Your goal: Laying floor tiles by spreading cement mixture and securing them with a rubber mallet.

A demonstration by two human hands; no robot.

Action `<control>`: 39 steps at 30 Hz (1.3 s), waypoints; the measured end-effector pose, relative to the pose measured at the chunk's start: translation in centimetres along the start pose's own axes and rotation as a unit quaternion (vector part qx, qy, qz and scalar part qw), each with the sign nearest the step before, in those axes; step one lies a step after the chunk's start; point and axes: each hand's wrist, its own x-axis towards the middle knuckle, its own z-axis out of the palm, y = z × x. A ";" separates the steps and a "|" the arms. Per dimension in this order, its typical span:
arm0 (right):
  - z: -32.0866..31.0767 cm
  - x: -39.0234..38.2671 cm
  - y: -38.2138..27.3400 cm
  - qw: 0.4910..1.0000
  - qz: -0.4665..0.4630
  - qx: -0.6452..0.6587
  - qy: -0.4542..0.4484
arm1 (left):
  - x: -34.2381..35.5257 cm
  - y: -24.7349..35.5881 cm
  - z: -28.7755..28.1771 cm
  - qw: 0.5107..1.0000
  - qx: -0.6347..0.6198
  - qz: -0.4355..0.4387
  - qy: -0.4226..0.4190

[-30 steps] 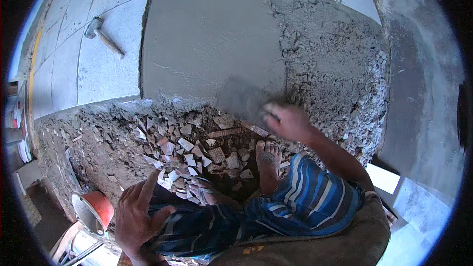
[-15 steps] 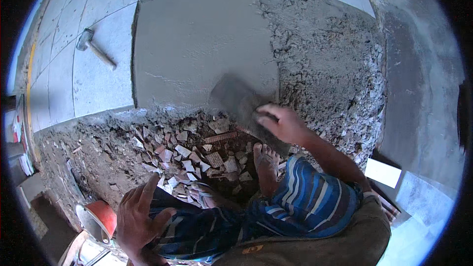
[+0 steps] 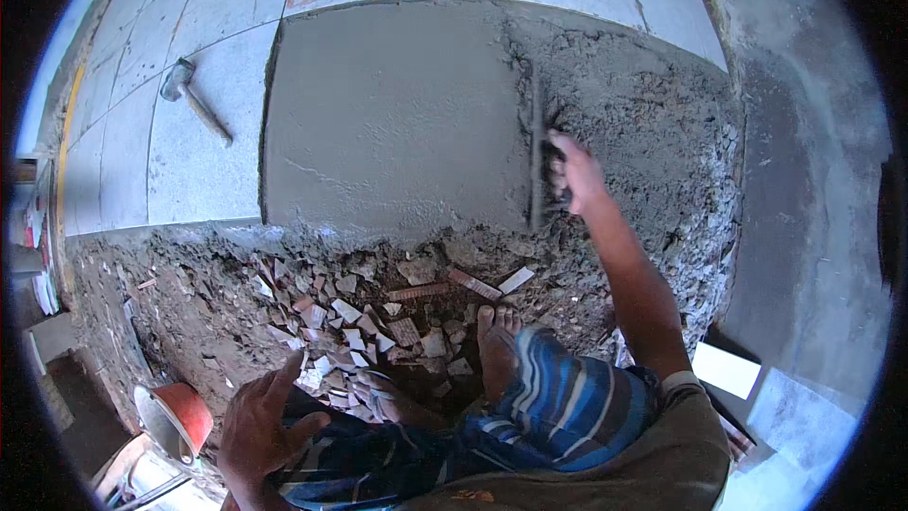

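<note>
My right hand (image 3: 582, 175) is closed round the handle of a plastering trowel (image 3: 537, 147). The trowel stands nearly edge-on along the right side of a smooth grey mortar bed (image 3: 397, 123). To the right of the blade lies rough, lumpy mortar (image 3: 634, 104). My left hand (image 3: 260, 426) rests on my left knee, fingers stretched out and holding nothing.
A hammer (image 3: 196, 102) lies on the pale floor tiles (image 3: 203, 170) left of the mortar. Broken tile pieces (image 3: 364, 322) cover the ground before my feet. An orange-red bucket (image 3: 180, 416) lies tipped at lower left. A white tile (image 3: 726, 371) is at right.
My right hand has moved the trowel forward and to the right, from the mortar's near edge to its right side. The blade has turned from flat to edge-on. My left hand stays on the knee.
</note>
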 end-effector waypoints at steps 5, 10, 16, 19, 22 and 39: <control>1.9 2.0 -3.7 0.999 0.000 -0.006 -0.033 | 0.6 -0.1 0.4 0.995 0.066 -0.024 0.071; 1.7 3.1 -5.8 0.999 -0.001 -0.022 -0.034 | 2.3 2.6 -1.0 0.999 0.011 -0.039 -0.003; 2.1 2.6 -6.2 0.990 -0.077 -0.070 -0.091 | 2.8 3.8 -1.5 0.999 0.005 -0.027 0.021; -0.9 0.8 -6.4 0.976 -0.124 -0.164 -0.069 | 3.0 3.2 -1.8 1.000 0.020 -0.013 0.002; -6.5 0.1 -6.1 0.766 -0.428 -0.426 0.220 | 3.6 3.2 -1.8 1.000 0.023 -0.016 -0.009; -9.8 -16.7 -3.8 0.801 -0.105 -0.574 -0.135 | 14.8 -3.6 2.5 0.932 0.117 0.254 -0.229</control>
